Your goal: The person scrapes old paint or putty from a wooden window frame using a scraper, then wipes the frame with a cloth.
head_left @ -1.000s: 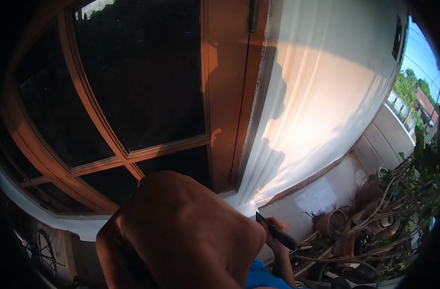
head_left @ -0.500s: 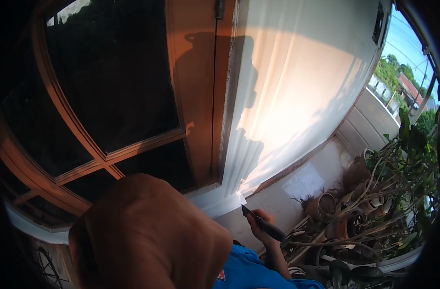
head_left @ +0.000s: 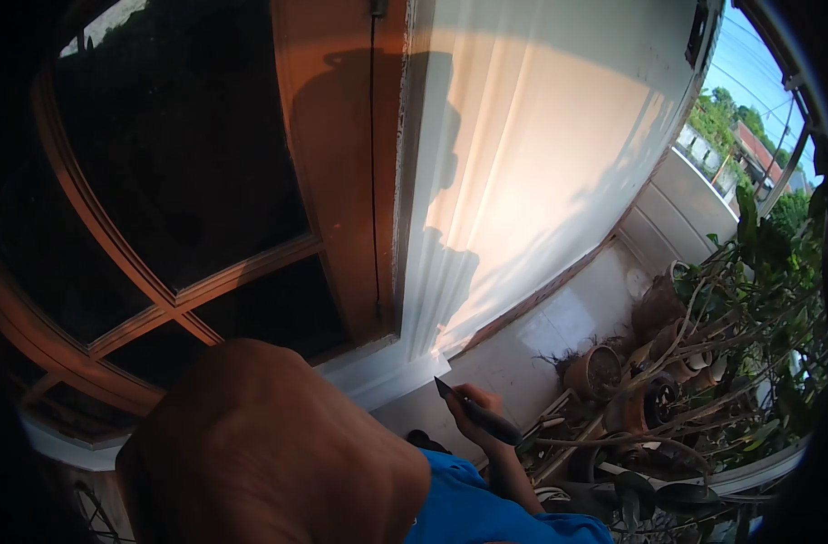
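Observation:
Very close to the camera, my left hand (head_left: 269, 435) fills the lower left; only its back and wrist show, and its fingers are hidden. My right hand (head_left: 473, 399) is closed round a dark pointed tool (head_left: 492, 422), whose tip points up and left, near the white ledge (head_left: 400, 383) at the wall's foot. Whether the tip touches the ledge cannot be made out. Above the hands are a brown wooden door frame (head_left: 341, 163) with dark glass panes and a white wall (head_left: 541, 136) carrying a shadow.
Potted plants (head_left: 595, 372) with long stems and leaves crowd the lower right. Pale floor tiles (head_left: 522, 354) run along the wall. Part of a blue garment (head_left: 468, 499) shows at the bottom. Beyond the railing are trees and a red roof.
The view has shifted, so the door, wall and plants appear further left. Both hands appear slightly shifted left; my right hand still grips the tool.

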### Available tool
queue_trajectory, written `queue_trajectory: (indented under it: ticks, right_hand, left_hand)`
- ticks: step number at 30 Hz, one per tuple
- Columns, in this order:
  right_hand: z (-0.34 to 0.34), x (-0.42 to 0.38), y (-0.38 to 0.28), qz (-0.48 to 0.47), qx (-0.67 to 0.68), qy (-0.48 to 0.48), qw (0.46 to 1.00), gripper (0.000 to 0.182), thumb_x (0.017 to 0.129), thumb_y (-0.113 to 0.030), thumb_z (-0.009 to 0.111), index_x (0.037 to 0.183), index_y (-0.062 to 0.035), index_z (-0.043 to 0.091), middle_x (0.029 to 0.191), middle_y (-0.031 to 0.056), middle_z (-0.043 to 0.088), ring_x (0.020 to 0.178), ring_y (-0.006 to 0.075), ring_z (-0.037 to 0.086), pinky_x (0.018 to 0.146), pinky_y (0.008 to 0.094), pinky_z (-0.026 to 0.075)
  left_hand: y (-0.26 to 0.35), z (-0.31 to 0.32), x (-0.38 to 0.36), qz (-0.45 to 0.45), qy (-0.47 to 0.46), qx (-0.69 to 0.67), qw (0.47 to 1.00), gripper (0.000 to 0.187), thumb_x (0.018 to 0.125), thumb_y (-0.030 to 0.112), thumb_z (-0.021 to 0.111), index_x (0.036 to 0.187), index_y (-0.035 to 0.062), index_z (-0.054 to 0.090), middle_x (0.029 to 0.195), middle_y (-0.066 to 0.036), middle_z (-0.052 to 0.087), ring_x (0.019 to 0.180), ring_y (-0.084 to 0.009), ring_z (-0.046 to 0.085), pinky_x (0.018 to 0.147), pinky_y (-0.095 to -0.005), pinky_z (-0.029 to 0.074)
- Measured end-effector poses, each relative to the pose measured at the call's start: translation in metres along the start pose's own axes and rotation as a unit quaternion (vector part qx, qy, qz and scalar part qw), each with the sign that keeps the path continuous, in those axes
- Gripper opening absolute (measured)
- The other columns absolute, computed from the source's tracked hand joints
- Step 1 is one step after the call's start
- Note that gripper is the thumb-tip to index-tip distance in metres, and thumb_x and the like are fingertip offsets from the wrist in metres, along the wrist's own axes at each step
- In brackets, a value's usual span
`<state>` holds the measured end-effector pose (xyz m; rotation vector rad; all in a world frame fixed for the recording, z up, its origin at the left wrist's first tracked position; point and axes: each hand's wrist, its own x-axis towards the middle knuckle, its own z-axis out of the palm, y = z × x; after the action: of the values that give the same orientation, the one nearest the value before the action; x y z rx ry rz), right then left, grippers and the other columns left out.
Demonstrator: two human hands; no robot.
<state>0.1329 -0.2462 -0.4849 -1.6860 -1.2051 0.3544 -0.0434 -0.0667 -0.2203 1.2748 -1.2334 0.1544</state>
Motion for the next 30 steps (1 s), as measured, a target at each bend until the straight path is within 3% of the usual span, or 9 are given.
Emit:
queue_trajectory:
  ticks: [7, 10, 13, 16, 30]
  right_hand:
    - [0.002, -0.001, 0.004, 0.043, -0.006, -0.01, 0.999, 0.008, 0.085, -0.009, 0.068, 0.086, -0.0019, 0.064, 0.073, 0.0168, 0.066, 0.064, 0.0309, 0.068, 0.057, 0.0352, 0.051]
    - [0.001, -0.001, 0.009, -0.01, -0.011, 0.008, 1.0, 0.011, 0.086, -0.012, 0.069, 0.088, -0.002, 0.066, 0.063, 0.0109, 0.062, 0.055, 0.0177, 0.062, 0.052, 0.0307, 0.047]
    - [0.002, 0.0, 0.008, -0.01, -0.01, 0.016, 1.0, 0.011, 0.086, -0.012, 0.07, 0.088, -0.0022, 0.066, 0.062, 0.0113, 0.062, 0.054, 0.0189, 0.061, 0.052, 0.0312, 0.047]
    - [0.001, 0.001, 0.008, 0.017, -0.014, -0.013, 1.0, 0.008, 0.085, -0.01, 0.067, 0.086, -0.0024, 0.064, 0.073, 0.0167, 0.066, 0.064, 0.0316, 0.067, 0.057, 0.036, 0.051]
    - [0.0, 0.008, 0.005, 0.013, -0.009, -0.012, 1.0, 0.008, 0.085, -0.009, 0.068, 0.087, -0.0027, 0.064, 0.072, 0.0166, 0.065, 0.063, 0.0306, 0.067, 0.057, 0.0353, 0.051]
  left_hand:
    - [-0.007, -0.004, 0.002, 0.012, -0.003, 0.0, 1.0, 0.056, 0.078, 0.007, 0.056, 0.126, -0.0201, 0.047, 0.063, -0.013, 0.062, 0.047, -0.0133, 0.059, 0.042, -0.0254, 0.046]
    - [-0.009, -0.008, 0.004, 0.009, -0.009, -0.007, 1.0, 0.056, 0.078, 0.008, 0.057, 0.126, -0.0201, 0.047, 0.063, -0.013, 0.062, 0.047, -0.0132, 0.059, 0.042, -0.0253, 0.045]
    - [-0.009, -0.015, 0.005, 0.008, -0.013, -0.015, 1.0, 0.056, 0.078, 0.008, 0.057, 0.126, -0.0202, 0.047, 0.062, -0.013, 0.061, 0.047, -0.0131, 0.059, 0.041, -0.0253, 0.045]
    - [-0.01, -0.016, 0.004, 0.006, -0.018, -0.02, 1.0, 0.056, 0.078, 0.009, 0.057, 0.126, -0.0202, 0.047, 0.062, -0.012, 0.061, 0.046, -0.013, 0.058, 0.041, -0.0253, 0.045]
    - [-0.015, -0.025, 0.005, 0.005, 0.0, -0.012, 1.0, 0.057, 0.079, 0.011, 0.058, 0.126, -0.0203, 0.046, 0.059, -0.011, 0.059, 0.045, -0.0125, 0.057, 0.04, -0.0251, 0.043]
